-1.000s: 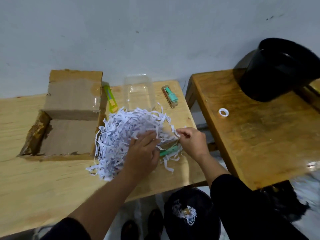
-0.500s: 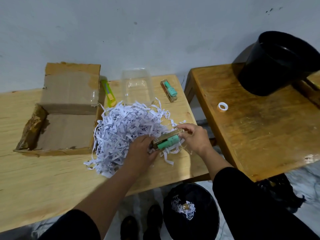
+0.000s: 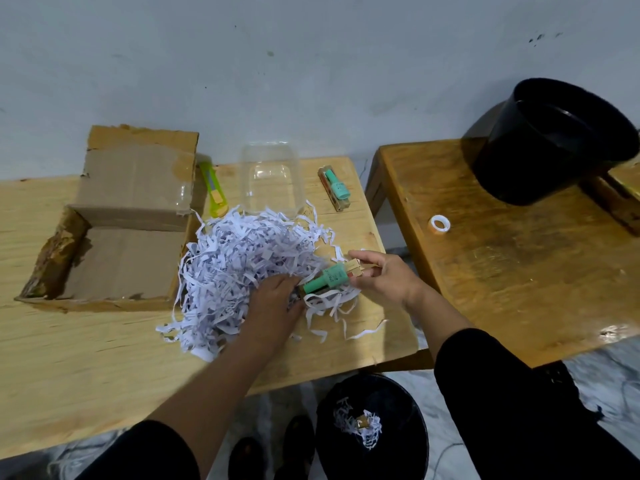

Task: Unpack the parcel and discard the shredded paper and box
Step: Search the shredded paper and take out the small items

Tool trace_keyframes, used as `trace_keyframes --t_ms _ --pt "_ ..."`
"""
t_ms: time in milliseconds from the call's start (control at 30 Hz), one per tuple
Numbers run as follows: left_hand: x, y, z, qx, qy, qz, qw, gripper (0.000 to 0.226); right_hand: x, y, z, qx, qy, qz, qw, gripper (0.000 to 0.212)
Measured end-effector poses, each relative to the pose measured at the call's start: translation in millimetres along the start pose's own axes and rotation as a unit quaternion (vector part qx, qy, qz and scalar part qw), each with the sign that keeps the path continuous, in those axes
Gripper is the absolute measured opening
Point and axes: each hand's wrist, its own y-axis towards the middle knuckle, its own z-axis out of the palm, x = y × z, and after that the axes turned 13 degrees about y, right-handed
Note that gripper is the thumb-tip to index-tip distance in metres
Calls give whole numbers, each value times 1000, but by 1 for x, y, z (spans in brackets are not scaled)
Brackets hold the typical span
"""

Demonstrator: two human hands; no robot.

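Fingertips of left hand (image 3: 273,303) vanish under shredded paper (image 3: 242,258).

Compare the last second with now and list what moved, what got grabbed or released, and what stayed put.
The right hand has drawn a green bottle in its cardboard sleeve out of the shredded paper, where it lay mostly buried, and holds it clear of the pile. The left hand stays pressed on the paper. The cardboard box, clear container, second bottle and bin are unmoved.
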Motion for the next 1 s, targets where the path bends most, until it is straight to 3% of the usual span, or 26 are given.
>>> trace_keyframes --t_ms 167,267,433,633,800,1000 --pt "-2 2 1 5 17 -12 1000 48 1 4 0 -26 -112 -59 992 41" --pt "-2 2 1 5 24 -15 1000 49 0 0 -3 -38 -119 -88 988 35" --pt "-3 0 2 3 41 -15 999 46 1 -8 -20 -88 27 -77 993 42" --pt "-4 0 4 17 46 -28 998 50 12 1 -19 -171 187 -92 963 44" --pt "-2 -2 9 8 55 -25 998 50 16 36 9 -297 188 -51 935 47" --pt "-1 -3 12 -8 62 -16 998 50 14 84 45 -364 169 -37 915 51"
